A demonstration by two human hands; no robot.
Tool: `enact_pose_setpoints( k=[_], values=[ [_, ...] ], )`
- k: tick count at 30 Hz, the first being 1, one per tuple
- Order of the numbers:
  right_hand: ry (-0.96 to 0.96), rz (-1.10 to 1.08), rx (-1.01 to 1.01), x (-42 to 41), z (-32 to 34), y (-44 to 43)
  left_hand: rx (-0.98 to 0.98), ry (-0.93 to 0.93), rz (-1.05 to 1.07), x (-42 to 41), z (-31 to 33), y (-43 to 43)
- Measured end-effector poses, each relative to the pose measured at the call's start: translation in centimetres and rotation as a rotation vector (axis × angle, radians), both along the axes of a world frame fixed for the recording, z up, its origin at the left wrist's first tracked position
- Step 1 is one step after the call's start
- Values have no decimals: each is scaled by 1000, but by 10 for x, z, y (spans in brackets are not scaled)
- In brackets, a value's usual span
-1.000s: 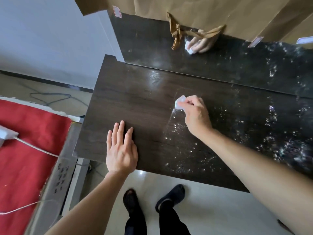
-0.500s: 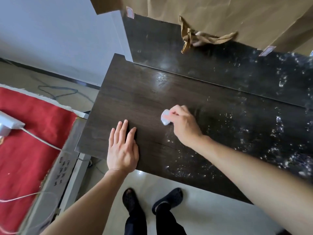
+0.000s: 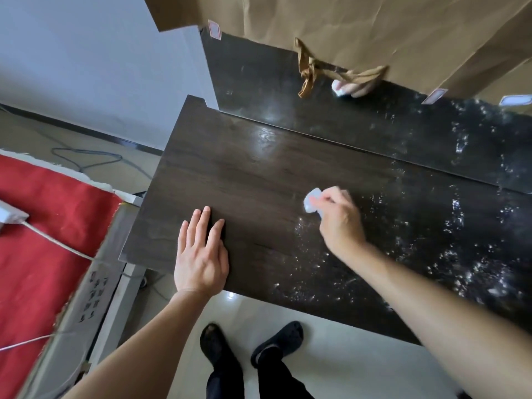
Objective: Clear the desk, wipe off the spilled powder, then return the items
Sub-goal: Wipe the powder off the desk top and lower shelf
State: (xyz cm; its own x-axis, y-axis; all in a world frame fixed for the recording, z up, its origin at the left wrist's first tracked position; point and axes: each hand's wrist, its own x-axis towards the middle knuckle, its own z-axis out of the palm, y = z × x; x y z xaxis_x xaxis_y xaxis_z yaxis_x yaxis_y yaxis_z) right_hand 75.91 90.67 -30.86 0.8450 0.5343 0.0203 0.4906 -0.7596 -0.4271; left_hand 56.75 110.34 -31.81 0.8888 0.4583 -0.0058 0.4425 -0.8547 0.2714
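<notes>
The dark wooden desk runs across the view. White spilled powder speckles its right half, while the left half looks clean. My right hand grips a crumpled white wipe and presses it on the desk near the middle, at the left edge of the powder. My left hand lies flat on the desk near its front edge, fingers straight.
A glossy dark back panel reflects my hand and the wipe. Brown paper hangs above it. At the left, a red cloth holds a white charger with its cable. My feet in black slippers stand below.
My right hand swept the wipe left and toward me, then back right and away across the desk. The left hand stayed flat in place. The camera shifted slightly.
</notes>
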Motion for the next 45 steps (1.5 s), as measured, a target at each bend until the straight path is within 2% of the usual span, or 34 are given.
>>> enact_pose_setpoints(
  k=[3, 5, 6, 8, 10, 11, 12, 15, 18, 20, 22, 24, 26, 27, 29, 32, 37, 39, 41, 43, 45],
  values=[
    [170, 243, 55, -52, 10, -15, -11, -2, 8, 1, 3, -1],
    [201, 296, 41, -38, 22, -17, -14, -8, 5, 1, 3, -1],
    [157, 236, 53, -18, 28, -12, -12, -12, 2, 1, 3, 0],
    [60, -37, 42, 35, 34, 0, -6, -20, 0, 1, 3, 0],
    [55, -322, -4, 74, 31, 13, 0, -20, -6, 0, 2, 0],
    [49, -382, -21, 77, 25, 20, 1, -19, -9, 0, 1, 0],
    [36, -350, -33, 71, 17, 28, 3, -17, -11, 0, 0, 0],
    [17, 37, -3, 1, 8, 36, 8, -5, -12, 0, 0, 1],
    [185, 470, 49, -64, 15, 12, 4, -12, -3, 0, 1, 1],
    [308, 625, 7, -68, 26, -3, 0, -22, -4, 0, 1, 1],
    [290, 519, 67, -35, 33, 4, 4, -30, -8, 0, 0, 2],
    [137, 213, 102, 18, 34, 25, 10, -33, -10, 0, -1, 2],
    [64, -39, 5, 68, 27, 43, 13, -34, -13, -1, -1, 1],
    [35, -94, -63, 80, 20, 48, 14, -35, -16, -2, -1, 1],
    [-33, -57, -144, 69, 8, 57, 14, -42, -19, -2, -1, 1],
    [-41, 162, -32, -5, 1, 46, 16, -44, -15, -2, -2, 1],
    [183, 529, -15, -144, 20, -28, 12, -44, -14, -2, -2, 2],
    [187, 616, -35, -164, 23, -42, 5, -40, -14, -3, -2, 2],
    [161, 489, -6, -153, 23, -32, -2, -42, -19, -3, -3, 2],
    [135, 251, 47, -130, 21, -13, -10, -43, -17, -3, -4, 3],
    [120, 163, 30, -126, 17, 0, -20, -51, -17, -4, -5, 3]
  ],
)
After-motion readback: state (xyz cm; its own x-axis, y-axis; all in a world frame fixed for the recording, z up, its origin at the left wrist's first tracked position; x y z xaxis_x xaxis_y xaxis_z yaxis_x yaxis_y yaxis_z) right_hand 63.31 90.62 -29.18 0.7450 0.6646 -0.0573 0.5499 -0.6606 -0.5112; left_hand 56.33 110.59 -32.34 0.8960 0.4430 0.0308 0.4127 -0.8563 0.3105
